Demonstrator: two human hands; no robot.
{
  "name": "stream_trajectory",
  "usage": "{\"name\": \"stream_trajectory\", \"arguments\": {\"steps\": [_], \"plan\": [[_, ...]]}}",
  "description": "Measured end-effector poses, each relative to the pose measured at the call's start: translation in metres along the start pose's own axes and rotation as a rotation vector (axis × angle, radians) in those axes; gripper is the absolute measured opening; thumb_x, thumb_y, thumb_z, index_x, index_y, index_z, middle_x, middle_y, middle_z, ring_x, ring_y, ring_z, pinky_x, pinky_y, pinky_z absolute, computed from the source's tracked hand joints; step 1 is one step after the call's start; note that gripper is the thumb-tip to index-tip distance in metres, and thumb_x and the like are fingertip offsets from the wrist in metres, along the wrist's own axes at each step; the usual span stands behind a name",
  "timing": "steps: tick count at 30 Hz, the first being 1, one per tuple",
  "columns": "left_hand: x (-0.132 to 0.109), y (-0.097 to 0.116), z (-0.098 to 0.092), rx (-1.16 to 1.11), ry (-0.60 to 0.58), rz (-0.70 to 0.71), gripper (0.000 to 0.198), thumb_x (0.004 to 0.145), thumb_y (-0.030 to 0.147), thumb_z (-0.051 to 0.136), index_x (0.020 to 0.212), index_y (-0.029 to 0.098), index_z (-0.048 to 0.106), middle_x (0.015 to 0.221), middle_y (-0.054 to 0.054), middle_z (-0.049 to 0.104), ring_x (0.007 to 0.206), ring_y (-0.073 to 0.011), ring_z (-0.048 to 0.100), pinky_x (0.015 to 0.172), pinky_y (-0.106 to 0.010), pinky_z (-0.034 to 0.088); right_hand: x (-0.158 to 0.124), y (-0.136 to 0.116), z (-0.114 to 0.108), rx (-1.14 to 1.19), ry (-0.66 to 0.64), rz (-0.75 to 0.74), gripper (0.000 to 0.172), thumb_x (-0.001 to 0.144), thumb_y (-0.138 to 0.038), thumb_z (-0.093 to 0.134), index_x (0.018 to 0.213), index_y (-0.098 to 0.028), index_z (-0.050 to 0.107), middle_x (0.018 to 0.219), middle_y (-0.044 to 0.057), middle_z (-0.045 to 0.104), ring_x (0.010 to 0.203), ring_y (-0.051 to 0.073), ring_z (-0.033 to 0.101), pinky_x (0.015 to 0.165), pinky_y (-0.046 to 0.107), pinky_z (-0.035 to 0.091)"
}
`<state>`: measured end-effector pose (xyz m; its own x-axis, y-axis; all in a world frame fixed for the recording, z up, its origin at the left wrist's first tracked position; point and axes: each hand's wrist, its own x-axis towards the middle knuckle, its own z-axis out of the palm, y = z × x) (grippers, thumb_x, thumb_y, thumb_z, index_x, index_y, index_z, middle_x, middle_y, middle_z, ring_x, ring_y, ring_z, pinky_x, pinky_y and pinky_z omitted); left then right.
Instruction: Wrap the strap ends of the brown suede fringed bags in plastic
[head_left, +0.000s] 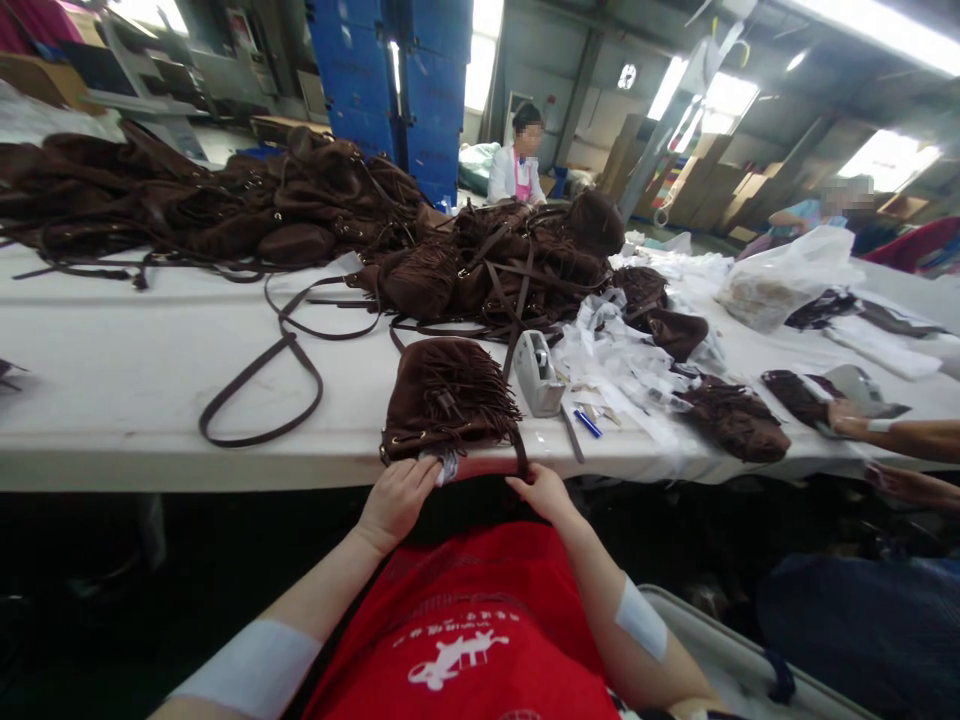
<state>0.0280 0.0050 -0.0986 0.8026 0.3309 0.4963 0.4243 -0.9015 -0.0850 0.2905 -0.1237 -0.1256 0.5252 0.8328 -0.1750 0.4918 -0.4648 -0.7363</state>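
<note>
Fringed bag (442, 395), near edge of the table (135, 370): matt, suede-like, roughened by its tassels; eyelets (424, 438) shiny, metallic. Loose strap (287, 341): smooth, leather-like. Tape dispenser (535, 385), close to the same edge: smooth, hard plastic. Table surface: matt, largely smooth. Translucent sack (795, 270), toward the right end: thin, crinkled, glossy plastic.

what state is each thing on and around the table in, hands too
fringed brown bag: lying flat at the table edge
left hand: fingers curled at the bag's near edge, grip unclear
right hand: pinching a brown strap
tape dispenser: standing
blue pen: lying down
looped strap: lying loose
white plastic scraps: crumpled
brown bags behind: heaped
</note>
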Motion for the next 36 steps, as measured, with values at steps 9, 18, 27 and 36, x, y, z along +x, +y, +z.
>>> {"name": "stream_trajectory", "arguments": {"steps": [9, 18, 27, 36], "plan": [[0.042, -0.096, -0.003, -0.039, -0.133, -0.392, 0.041, 0.087, 0.009, 0.034, 0.116, 0.009, 0.063, 0.131, -0.020, 0.057, 0.130, -0.0325, 0.043, 0.109, -0.055, 0.027, -0.027, -0.035, 0.009, 0.596, -0.601, 0.004, 0.037, 0.071, -0.048, 0.072, 0.084, -0.013, 0.071, 0.072, 0.003, 0.070, 0.042, 0.004, 0.038, 0.043, 0.019, 0.026], [0.010, -0.004, -0.021, -0.535, -0.066, -0.643, 0.033, 0.090, 0.031, 0.041, 0.106, 0.013, 0.063, 0.108, -0.014, 0.068, 0.104, -0.0263, 0.062, 0.094, -0.042, 0.046, -0.044, -0.062, 0.023, 0.793, -0.832, 0.080, 0.040, 0.073, -0.042, 0.072, 0.100, -0.014, 0.069, 0.083, 0.006, 0.072, 0.050, 0.006, 0.048, 0.048, 0.018, 0.035], [-0.044, 0.020, -0.004, -0.932, -0.340, -0.829, 0.035, 0.084, 0.044, 0.045, 0.094, 0.019, 0.066, 0.095, -0.008, 0.074, 0.091, -0.0241, 0.068, 0.088, -0.039, 0.053, -0.020, -0.048, 0.054, 0.431, -0.226, 0.066, 0.013, 0.073, -0.025, 0.069, 0.083, -0.016, 0.067, 0.067, -0.002, 0.064, 0.056, 0.008, 0.053, 0.055, 0.019, 0.043], [-0.048, 0.005, 0.012, -0.877, -0.468, -0.797, 0.039, 0.072, 0.056, 0.050, 0.088, 0.028, 0.071, 0.095, -0.002, 0.075, 0.095, -0.0282, 0.069, 0.089, -0.040, 0.055, -0.008, -0.021, 0.001, 0.441, 0.049, 0.014, 0.014, 0.079, -0.030, 0.064, 0.074, -0.017, 0.067, 0.064, -0.001, 0.064, 0.050, 0.009, 0.052, 0.050, 0.020, 0.040]]}}
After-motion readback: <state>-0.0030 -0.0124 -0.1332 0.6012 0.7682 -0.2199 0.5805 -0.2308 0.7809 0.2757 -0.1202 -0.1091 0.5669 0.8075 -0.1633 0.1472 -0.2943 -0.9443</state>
